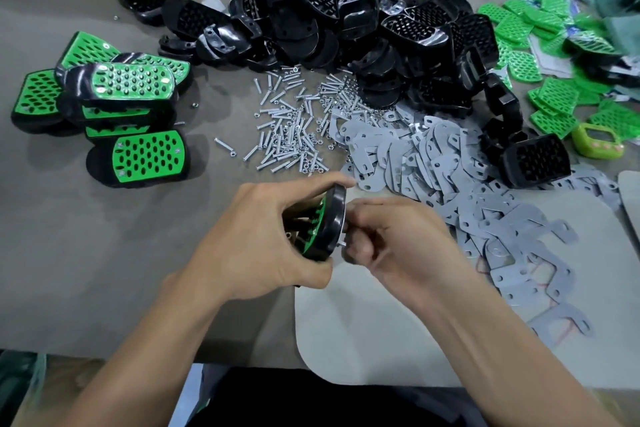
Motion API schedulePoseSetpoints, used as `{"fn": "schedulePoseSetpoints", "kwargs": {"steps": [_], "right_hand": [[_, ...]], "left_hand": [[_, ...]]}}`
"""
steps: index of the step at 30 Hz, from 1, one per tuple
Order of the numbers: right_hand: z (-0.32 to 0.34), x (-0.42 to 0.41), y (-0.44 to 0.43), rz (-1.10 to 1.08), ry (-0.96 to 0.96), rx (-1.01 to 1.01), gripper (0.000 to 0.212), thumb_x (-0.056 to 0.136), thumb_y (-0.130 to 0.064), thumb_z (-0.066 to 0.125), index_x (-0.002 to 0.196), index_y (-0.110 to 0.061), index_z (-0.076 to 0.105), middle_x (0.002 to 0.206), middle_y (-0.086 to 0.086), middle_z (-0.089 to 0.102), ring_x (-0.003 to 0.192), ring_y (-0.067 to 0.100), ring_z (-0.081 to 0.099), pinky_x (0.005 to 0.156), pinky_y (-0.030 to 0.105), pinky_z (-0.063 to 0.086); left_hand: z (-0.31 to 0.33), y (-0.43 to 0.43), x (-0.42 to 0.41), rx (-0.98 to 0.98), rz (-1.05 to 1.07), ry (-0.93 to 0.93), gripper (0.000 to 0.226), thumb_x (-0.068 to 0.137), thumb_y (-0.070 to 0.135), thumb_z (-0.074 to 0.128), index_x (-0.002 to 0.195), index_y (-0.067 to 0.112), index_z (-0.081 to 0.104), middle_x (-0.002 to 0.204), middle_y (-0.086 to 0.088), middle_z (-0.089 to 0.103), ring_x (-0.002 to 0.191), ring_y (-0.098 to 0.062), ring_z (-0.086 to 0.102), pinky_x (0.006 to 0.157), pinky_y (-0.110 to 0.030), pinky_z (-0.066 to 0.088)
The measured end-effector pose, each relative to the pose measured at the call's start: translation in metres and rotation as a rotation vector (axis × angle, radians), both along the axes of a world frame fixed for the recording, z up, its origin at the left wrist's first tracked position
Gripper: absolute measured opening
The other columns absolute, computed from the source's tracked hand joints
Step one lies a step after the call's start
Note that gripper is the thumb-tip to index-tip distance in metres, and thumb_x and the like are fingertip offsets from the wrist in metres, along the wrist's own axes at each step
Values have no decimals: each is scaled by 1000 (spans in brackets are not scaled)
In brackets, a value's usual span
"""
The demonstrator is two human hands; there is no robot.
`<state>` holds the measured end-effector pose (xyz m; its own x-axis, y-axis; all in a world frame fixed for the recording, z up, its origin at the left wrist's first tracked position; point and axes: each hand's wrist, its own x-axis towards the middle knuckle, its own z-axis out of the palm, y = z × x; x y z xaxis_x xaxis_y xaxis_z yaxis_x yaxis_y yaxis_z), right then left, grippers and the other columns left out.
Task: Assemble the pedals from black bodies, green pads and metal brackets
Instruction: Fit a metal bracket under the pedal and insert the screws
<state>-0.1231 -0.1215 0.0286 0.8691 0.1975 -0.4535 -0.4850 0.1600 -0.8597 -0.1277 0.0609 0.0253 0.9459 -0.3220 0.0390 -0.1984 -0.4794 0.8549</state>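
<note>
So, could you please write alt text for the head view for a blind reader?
The left hand grips a half-assembled black and green plastic pedal on edge while the right hand, fingers curled, works at its back. Behind lie silver screws, grey metal brackets, black bodies, green perforated pads and finished pedals.

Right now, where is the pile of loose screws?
Head view, mid-table: the screws lie between the finished pedals on the left and the grey brackets on the right, in front of the black bodies.
</note>
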Motion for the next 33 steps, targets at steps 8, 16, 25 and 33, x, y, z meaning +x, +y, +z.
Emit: {"fn": "schedulePoseSetpoints", "kwargs": {"steps": [8, 16, 25, 33], "right_hand": [[-3, -9, 1, 125, -706, -857, 16, 88, -20, 51, 74, -21, 59, 61, -2, 57, 57, 19, 49, 53, 29, 39], [-2, 0, 14, -52, 68, 10, 28, 87, 6, 51, 62, -1, 59, 45, 7, 37, 43, 18, 28, 54, 34, 20], [-3, -4, 12, 54, -713, -648, 38, 83, -12, 53, 63, -44, 52, 55, -14, 46, 54, 10, 39, 54, 21, 31], [2, 11, 5, -49, -267, -200, 14, 83, 8, 60, 74, 18, 59, 44, 5, 41, 44, 16, 32, 45, 21, 27]], "left_hand": [[-4, 2, 2, -101, 6, 25, 76, 51, 19, 72, 123, 45, 68, 71, 10, 61, 59, -5, 45, 60, -15, 47], [-4, 5, 1, 46, 47, -54, 84, 45, 33, 71, 126, 55, 62, 84, 11, 63, 73, -4, 40, 75, -25, 55], [1, 1, 4, -144, 54, -12, 76, 50, 22, 72, 122, 46, 67, 77, -3, 61, 62, -13, 45, 61, -20, 47], [-8, -8, 0, -97, 179, -81, 93, 53, 29, 73, 139, 57, 53, 104, 22, 74, 84, 2, 66, 85, -19, 57]]}}
